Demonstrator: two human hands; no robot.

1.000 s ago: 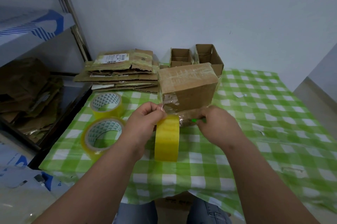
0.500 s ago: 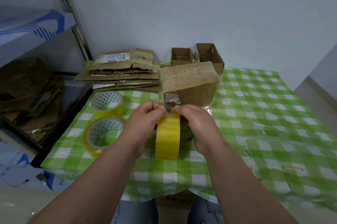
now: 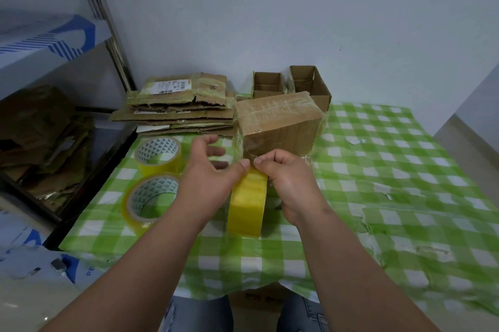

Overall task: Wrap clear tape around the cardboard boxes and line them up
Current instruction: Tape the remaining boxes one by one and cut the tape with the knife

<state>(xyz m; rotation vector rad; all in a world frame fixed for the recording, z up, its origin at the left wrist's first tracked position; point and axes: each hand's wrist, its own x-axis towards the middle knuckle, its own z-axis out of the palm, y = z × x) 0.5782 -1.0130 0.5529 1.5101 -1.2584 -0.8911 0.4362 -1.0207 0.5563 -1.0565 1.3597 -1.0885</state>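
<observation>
Head view | our left hand (image 3: 208,180) and right hand (image 3: 289,180) meet thumb to thumb, fingers (image 3: 266,160) pinching tape at the top of an upright yellow roll (image 3: 247,204) | taped cardboard box (image 3: 279,122) just beyond | two spare rolls (image 3: 151,196) left, on the checked surface (image 3: 391,169).

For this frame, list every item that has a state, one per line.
taped box: closed, wrapped in clear tape, on the table
two small boxes: open at the top, empty as far as visible
flattened cardboard: stacked
upright tape roll: on edge between the hands
two spare rolls: lying flat
left hand: thumb on the roll's top
right hand: pinching at the roll's top
</observation>
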